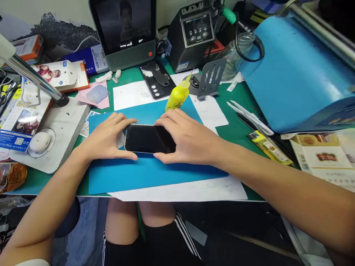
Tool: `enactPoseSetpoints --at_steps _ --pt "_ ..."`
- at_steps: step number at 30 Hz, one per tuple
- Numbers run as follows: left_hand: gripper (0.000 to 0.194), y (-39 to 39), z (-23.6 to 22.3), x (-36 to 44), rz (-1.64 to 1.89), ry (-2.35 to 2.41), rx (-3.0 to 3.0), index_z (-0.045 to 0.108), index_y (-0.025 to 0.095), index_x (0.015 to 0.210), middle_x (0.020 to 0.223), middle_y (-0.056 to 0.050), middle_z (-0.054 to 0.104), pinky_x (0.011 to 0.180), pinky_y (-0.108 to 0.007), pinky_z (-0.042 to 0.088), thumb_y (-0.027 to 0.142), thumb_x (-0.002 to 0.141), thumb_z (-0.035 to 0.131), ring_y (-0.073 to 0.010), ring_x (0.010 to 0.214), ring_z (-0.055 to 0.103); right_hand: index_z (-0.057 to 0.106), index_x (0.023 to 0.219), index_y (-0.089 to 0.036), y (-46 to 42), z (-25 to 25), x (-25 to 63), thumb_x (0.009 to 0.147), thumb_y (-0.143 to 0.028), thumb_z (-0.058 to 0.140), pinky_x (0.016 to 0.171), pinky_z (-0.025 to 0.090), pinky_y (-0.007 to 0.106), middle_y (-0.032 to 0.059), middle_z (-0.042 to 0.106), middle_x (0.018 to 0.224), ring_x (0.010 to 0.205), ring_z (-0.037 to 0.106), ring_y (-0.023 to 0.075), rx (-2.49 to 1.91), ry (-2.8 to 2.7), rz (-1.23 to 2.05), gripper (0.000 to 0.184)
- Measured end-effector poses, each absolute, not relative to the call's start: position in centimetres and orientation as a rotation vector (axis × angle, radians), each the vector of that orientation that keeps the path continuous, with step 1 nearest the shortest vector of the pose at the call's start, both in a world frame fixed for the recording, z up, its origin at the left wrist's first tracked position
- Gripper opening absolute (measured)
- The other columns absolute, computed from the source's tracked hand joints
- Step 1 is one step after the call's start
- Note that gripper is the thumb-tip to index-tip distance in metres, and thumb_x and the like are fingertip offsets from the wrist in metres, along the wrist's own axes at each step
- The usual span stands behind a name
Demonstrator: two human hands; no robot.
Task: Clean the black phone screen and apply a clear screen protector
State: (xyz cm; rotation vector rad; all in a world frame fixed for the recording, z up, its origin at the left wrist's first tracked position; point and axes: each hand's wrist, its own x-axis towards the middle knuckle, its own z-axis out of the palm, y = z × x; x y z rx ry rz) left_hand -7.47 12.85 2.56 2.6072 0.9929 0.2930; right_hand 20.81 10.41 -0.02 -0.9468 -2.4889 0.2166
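Note:
A smartphone (146, 139) with a dark screen lies sideways, face up, over the blue mat (119, 177). My left hand (108, 138), with a ring on one finger, curves round its left end, thumb at the near edge and index finger at the far edge. Around the right end wraps my right hand (183, 140), thumb along the near edge and fingers over the far corner. A small pale piece (120, 140) shows between my left palm and the phone; its kind is unclear. Just beyond my right hand stands a yellow squeeze bottle (177, 96).
A black phone part (158, 79) lies on white paper at the back, beside a grey slotted phone stand (212, 77). White tweezers (251, 117) rest at right, near a big blue roll-shaped object (299, 74). A lamp base (63, 136) stands left; a screen device (124, 33) behind.

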Motion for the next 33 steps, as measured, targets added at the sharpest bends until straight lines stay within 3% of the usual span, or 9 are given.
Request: enactPoseSetpoints --at_steps 5,10,16,20,25,30,33 --pt "0.078 12.5 2.4 -7.1 0.590 0.884 2.748 0.062 0.019 0.124 0.106 -0.009 0.066 0.085 -0.042 0.049 0.077 0.075 0.080 -0.0289 0.095 0.060 0.063 0.123 -0.005 10.1 0.7 21.1 0.087 -0.044 0.072 0.087 0.057 0.050 0.0223 0.065 0.115 0.100 0.062 0.0339 -0.853 -2.477 0.119 0.054" --pt "0.085 12.8 1.8 -7.3 0.801 0.773 2.834 0.060 0.024 0.129 0.106 -0.007 0.072 0.082 -0.043 0.050 0.080 0.069 0.082 -0.0268 0.087 0.065 0.058 0.138 -0.002 9.9 0.6 20.8 0.088 -0.037 0.072 0.093 0.057 0.052 0.0252 0.064 0.127 0.109 0.063 0.0351 -0.785 -2.482 0.124 0.063" --pt "0.094 11.7 1.6 -5.2 1.088 0.707 2.738 0.057 0.026 0.131 0.107 -0.007 0.073 0.086 -0.045 0.051 0.087 0.064 0.080 -0.0254 0.088 0.067 0.047 0.153 -0.010 9.2 0.4 20.1 0.094 -0.047 0.072 0.101 0.054 0.051 0.0218 0.062 0.136 0.120 0.061 0.0338 -0.662 -2.418 -0.006 0.073" --pt "0.096 10.3 1.9 -3.8 1.165 0.696 2.626 0.053 0.027 0.135 0.111 -0.007 0.071 0.089 -0.045 0.051 0.088 0.065 0.078 -0.0257 0.095 0.066 0.049 0.149 -0.017 8.5 0.5 19.7 0.098 -0.040 0.069 0.108 0.050 0.048 0.0182 0.060 0.139 0.127 0.059 0.0304 -0.621 -2.313 -0.077 0.060" --pt "0.094 9.8 2.3 -3.8 1.086 0.645 2.766 0.045 0.027 0.147 0.112 -0.009 0.071 0.090 -0.046 0.053 0.083 0.077 0.074 -0.0275 0.099 0.067 0.052 0.140 -0.025 7.8 0.5 19.6 0.096 -0.033 0.070 0.104 0.053 0.048 0.0141 0.061 0.136 0.125 0.060 0.0279 -0.642 -2.288 -0.082 0.048" --pt "0.097 9.8 1.9 -4.4 1.111 0.636 2.855 0.042 0.026 0.153 0.119 -0.010 0.072 0.094 -0.046 0.052 0.080 0.080 0.074 -0.0285 0.104 0.068 0.049 0.137 -0.035 7.4 0.6 19.3 0.097 -0.031 0.069 0.108 0.054 0.051 0.0100 0.057 0.141 0.136 0.057 0.0266 -0.668 -2.261 -0.049 0.046" --pt "0.100 9.8 1.7 -4.5 1.123 0.610 2.861 0.042 0.026 0.153 0.118 -0.010 0.073 0.095 -0.046 0.053 0.083 0.078 0.073 -0.0288 0.106 0.068 0.048 0.136 -0.034 7.3 0.7 19.1 0.096 -0.035 0.071 0.108 0.055 0.050 0.0095 0.056 0.141 0.138 0.055 0.0251 -0.612 -2.263 -0.014 0.047"
